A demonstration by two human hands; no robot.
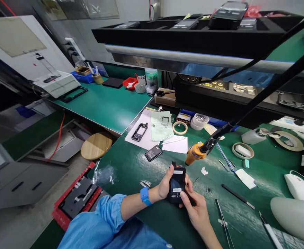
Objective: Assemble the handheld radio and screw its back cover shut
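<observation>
Both my hands hold a small black handheld phone-like device [177, 183] with a short antenna over the green bench mat [146, 207]. My left hand [164, 186], with a blue wristband, wraps round its left side. My right hand [197, 211] grips its lower right edge, thumb on the front near a small white label. An orange electric screwdriver [195, 154] hangs on a black cable just above and right of the device.
A black phone frame [139, 132] and papers lie further back, with another dark phone [153, 153]. Tape rolls [180, 127], tweezers [224, 221] and white pieces lie right. A black tray shelf [193, 34] hangs overhead. A wooden stool [96, 146] stands left.
</observation>
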